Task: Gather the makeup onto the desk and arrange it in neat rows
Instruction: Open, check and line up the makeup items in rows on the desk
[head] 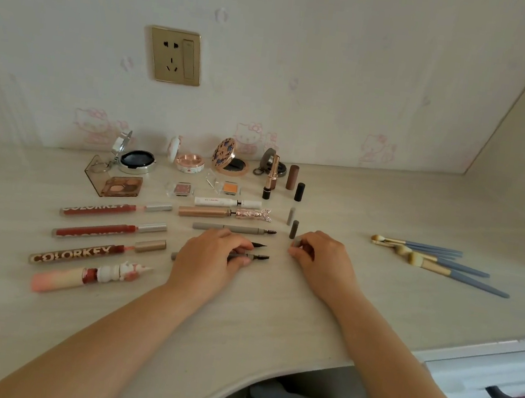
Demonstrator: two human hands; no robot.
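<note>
My left hand (214, 252) lies flat over 2 pens on the desk (272, 317), hiding most of both; only the liner tip (259, 245) and the brow brush tip (260, 257) poke out to the right. The fingers press down on them, curled rather than spread. My right hand (320, 256) pinches a small grey cap (296, 243), mostly hidden behind the fingertips, just right of those tips. Another grey cap (294, 229) stands upright just behind it. 4 lip gloss tubes (110, 232) lie in a row left. The brushes (436, 263) lie well apart, right.
</note>
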